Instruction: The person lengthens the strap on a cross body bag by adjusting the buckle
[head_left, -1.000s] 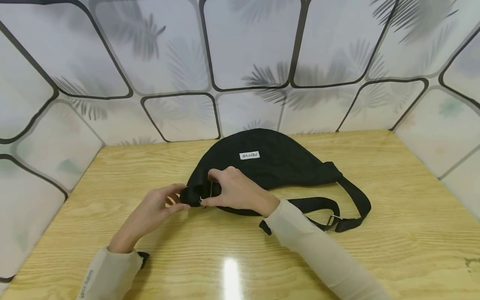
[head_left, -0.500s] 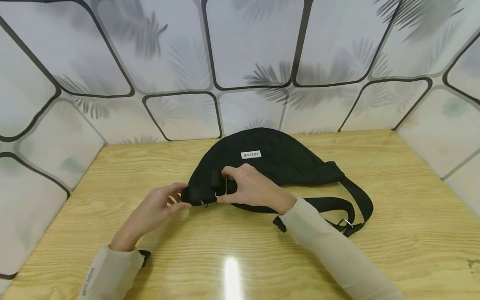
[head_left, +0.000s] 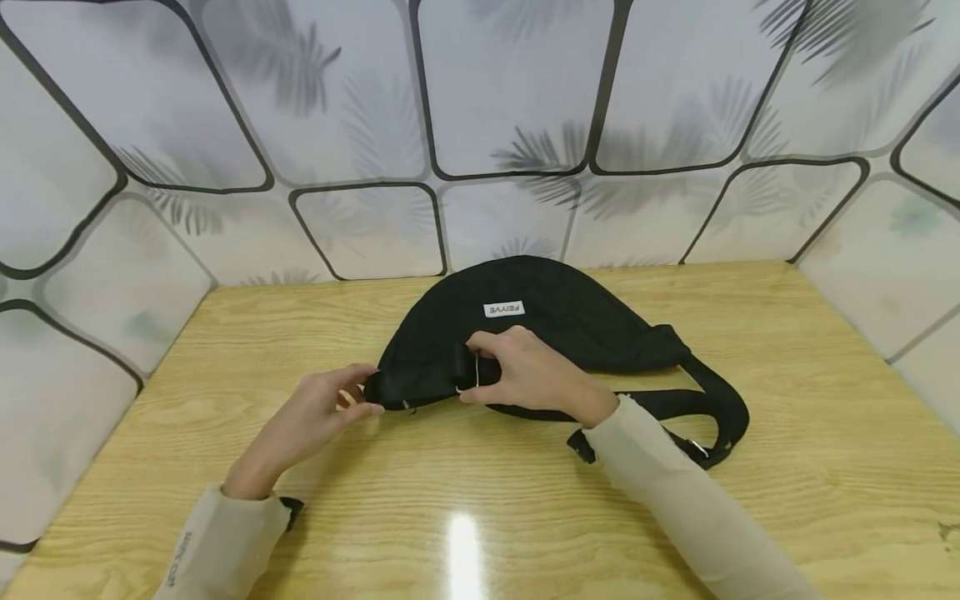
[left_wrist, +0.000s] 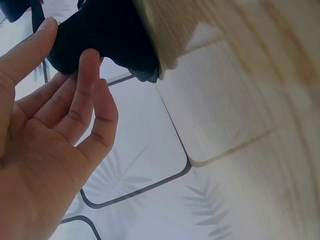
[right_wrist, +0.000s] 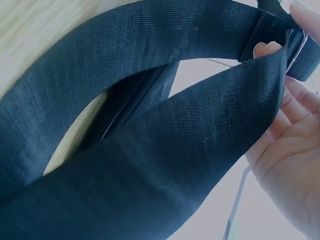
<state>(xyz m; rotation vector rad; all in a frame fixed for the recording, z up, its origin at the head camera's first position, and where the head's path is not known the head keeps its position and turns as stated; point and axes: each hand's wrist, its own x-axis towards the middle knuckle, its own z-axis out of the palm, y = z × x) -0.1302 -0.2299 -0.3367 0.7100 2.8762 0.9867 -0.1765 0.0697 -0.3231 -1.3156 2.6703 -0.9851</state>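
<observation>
A black waist bag (head_left: 570, 321) with a white label (head_left: 504, 309) lies on the wooden table. At its left end my left hand (head_left: 318, 417) pinches the black fabric between thumb and fingers, as the left wrist view also shows. My right hand (head_left: 532, 375) grips a metal slide buckle (head_left: 477, 372) on the webbing strap, in front of the bag's body. In the right wrist view the wide black strap (right_wrist: 200, 125) loops away from the buckle in two layers. Part of the strap is hidden behind my right hand and sleeve.
The strap curls round the bag's right side, where a second metal buckle (head_left: 697, 448) lies near my right sleeve. A loose black end (head_left: 581, 446) sticks out beside that sleeve. Patterned light panels (head_left: 502, 92) enclose the wooden table (head_left: 375, 517) at back and sides.
My right hand has slid the buckle rightward along the strap, away from my left hand, which stays at the bag's end. The strap loop and second buckle on the right have shifted too.
</observation>
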